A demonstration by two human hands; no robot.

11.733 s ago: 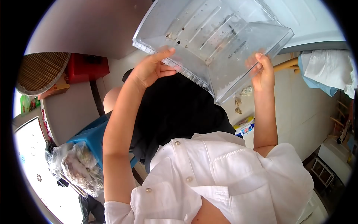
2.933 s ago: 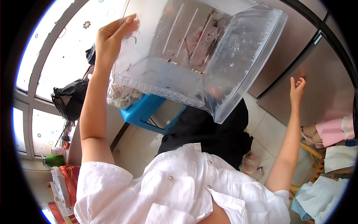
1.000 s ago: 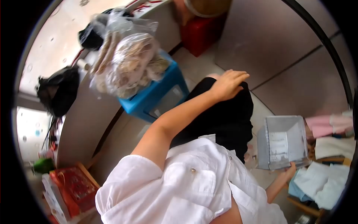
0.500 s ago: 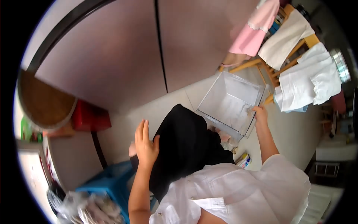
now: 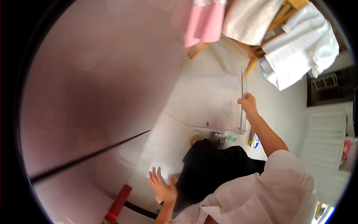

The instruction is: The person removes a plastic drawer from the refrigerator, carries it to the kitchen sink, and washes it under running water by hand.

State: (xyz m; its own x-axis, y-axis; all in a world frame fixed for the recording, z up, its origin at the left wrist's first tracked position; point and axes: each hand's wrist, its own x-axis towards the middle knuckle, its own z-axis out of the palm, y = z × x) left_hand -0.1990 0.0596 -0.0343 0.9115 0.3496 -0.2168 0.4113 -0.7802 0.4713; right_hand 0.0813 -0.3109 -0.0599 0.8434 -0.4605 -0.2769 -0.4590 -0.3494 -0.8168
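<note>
My right hand (image 5: 248,103) grips the rim of a clear plastic drawer (image 5: 216,97), with the thumb over the edge. The drawer is held above the tiled floor in front of my knees, and its see-through walls let the floor show. My left hand (image 5: 163,186) hangs apart from it, fingers spread and holding nothing, beside the black cloth (image 5: 209,173) over my legs. Partly hidden by the drawer and my legs, some plastic-wrapped items (image 5: 223,139) lie on the floor.
Large pinkish-grey doors (image 5: 100,82) with a dark seam fill the left. Wooden chairs (image 5: 253,63) at the top right carry pink (image 5: 205,22), beige (image 5: 251,20) and white (image 5: 291,56) cloths. A small colourful packet (image 5: 255,141) lies near my right forearm. A red box (image 5: 120,201) stands lower left.
My view has swung round, so the doors fill more of the left. The drawer now appears turned, still in my right hand. My left hand has spread its fingers lower in view.
</note>
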